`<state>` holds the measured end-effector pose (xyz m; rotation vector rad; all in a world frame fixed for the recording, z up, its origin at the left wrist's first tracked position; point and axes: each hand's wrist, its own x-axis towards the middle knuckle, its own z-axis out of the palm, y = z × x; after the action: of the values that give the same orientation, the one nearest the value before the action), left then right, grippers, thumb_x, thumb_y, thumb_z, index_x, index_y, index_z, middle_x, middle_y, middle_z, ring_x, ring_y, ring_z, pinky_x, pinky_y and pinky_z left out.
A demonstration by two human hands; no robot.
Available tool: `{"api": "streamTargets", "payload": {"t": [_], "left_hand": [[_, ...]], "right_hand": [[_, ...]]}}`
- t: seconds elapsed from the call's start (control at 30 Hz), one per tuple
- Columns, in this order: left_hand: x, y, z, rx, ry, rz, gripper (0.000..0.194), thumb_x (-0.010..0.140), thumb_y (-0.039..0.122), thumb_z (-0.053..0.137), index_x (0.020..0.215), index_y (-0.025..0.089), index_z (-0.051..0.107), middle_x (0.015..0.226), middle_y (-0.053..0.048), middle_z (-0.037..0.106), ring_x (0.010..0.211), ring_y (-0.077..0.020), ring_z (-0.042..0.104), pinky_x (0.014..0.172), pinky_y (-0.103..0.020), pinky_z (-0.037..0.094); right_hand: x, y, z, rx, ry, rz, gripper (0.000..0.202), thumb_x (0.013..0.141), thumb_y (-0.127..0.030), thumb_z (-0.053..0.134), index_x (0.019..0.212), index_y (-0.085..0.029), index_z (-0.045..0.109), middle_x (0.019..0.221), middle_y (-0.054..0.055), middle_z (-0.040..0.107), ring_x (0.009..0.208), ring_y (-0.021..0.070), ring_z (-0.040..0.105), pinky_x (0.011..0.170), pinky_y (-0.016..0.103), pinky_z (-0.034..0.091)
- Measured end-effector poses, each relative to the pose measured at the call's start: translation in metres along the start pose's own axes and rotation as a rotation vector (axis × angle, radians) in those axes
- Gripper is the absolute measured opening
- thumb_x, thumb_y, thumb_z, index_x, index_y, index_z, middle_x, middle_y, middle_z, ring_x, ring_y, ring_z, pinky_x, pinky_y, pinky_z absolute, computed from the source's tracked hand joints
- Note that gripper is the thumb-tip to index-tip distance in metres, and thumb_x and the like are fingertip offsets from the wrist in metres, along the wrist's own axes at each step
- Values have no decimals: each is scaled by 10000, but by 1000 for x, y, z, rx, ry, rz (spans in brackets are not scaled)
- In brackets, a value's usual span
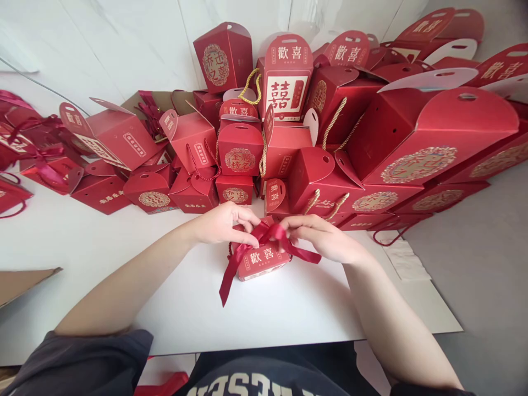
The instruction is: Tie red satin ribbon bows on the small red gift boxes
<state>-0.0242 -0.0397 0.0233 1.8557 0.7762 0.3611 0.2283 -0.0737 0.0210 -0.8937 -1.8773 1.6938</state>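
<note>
A small red gift box (264,261) with white lettering sits on the white table in front of me. Dark red satin ribbon (231,275) loops over its top, one tail hanging down at the left and another reaching out to the right. My left hand (231,224) pinches the ribbon at the left of the loops, thumb and fingers together. From the right, my right hand (315,234) has its fingers closed on the ribbon loop, fingertips partly hidden behind it.
Many red gift boxes (241,147) are stacked along the marble wall, several with rope handles. Ribboned boxes (49,165) stand at the left. A cardboard flap (25,283) juts in at the left edge; white tissues (406,261) lie at the right of the table (185,319).
</note>
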Motion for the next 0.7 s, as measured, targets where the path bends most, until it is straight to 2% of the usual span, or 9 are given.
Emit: {"api": "streamTargets", "payload": {"t": [0.07, 0.13, 0.2, 0.27, 0.33, 0.4, 0.47, 0.53, 0.7], "left_hand": [[0, -1, 0, 23, 0, 16, 222, 736, 352, 797, 756, 137, 749, 788, -50, 715, 761, -140, 615, 736, -280, 513], [1, -1, 0, 29, -3, 22, 217, 739, 350, 794, 724, 140, 739, 818, -54, 722, 776, -143, 615, 735, -281, 509], [0, -3, -1, 49, 4, 53, 205, 740, 346, 798, 752, 149, 744, 790, -39, 724, 772, -140, 618, 848, -323, 509], [0, -4, -4, 80, 13, 123, 180, 744, 332, 802, 782, 165, 749, 751, -7, 723, 755, -124, 628, 1091, -413, 389], [0, -6, -6, 121, 13, 192, 151, 744, 309, 808, 812, 184, 755, 699, 23, 706, 740, -111, 629, 1209, -456, 212], [0, -7, -7, 134, 18, 217, 140, 729, 291, 818, 799, 187, 756, 708, 14, 694, 749, -117, 616, 1154, -424, 320], [1, -9, -8, 106, 28, 199, 148, 711, 287, 829, 763, 174, 749, 737, -16, 684, 764, -130, 599, 937, -336, 489], [2, -10, -7, 57, 34, 167, 166, 703, 291, 832, 749, 158, 744, 751, -37, 675, 762, -136, 586, 754, -276, 513], [2, -6, -5, 82, 18, 95, 228, 724, 343, 818, 841, 152, 773, 780, -62, 697, 817, -157, 596, 755, -285, 510]], "right_hand": [[-2, -2, 0, -62, 24, 21, 377, 991, -313, 394, 731, -171, 629, 724, 27, 631, 680, 136, 534, 686, 279, 442], [-1, -2, 3, -114, 27, 36, 409, 980, -434, 458, 700, -173, 603, 636, -4, 565, 599, 116, 499, 602, 260, 413], [0, 0, 5, -148, 32, 44, 375, 926, -496, 564, 740, -175, 618, 599, -30, 521, 531, 97, 466, 528, 243, 380], [0, 4, 4, -139, 31, 68, 372, 917, -509, 576, 757, -176, 618, 612, -29, 536, 505, 94, 476, 504, 240, 388], [0, 7, -1, -121, 8, 118, 393, 933, -500, 551, 720, -173, 603, 641, -12, 572, 516, 99, 508, 518, 244, 411], [0, 10, -8, -127, -45, 174, 410, 942, -484, 537, 685, -170, 597, 642, -6, 582, 536, 102, 516, 539, 245, 411], [-2, 10, -14, -140, -80, 189, 405, 957, -467, 514, 695, -171, 599, 654, -6, 587, 586, 109, 529, 582, 247, 418], [-4, 10, -19, -142, -77, 168, 360, 971, -449, 499, 762, -174, 601, 723, -2, 611, 646, 114, 542, 620, 247, 423], [-7, 11, -23, 72, -231, 78, 271, 945, -398, 589, 815, -160, 591, 719, -11, 596, 564, 76, 457, 519, 219, 362]]}}
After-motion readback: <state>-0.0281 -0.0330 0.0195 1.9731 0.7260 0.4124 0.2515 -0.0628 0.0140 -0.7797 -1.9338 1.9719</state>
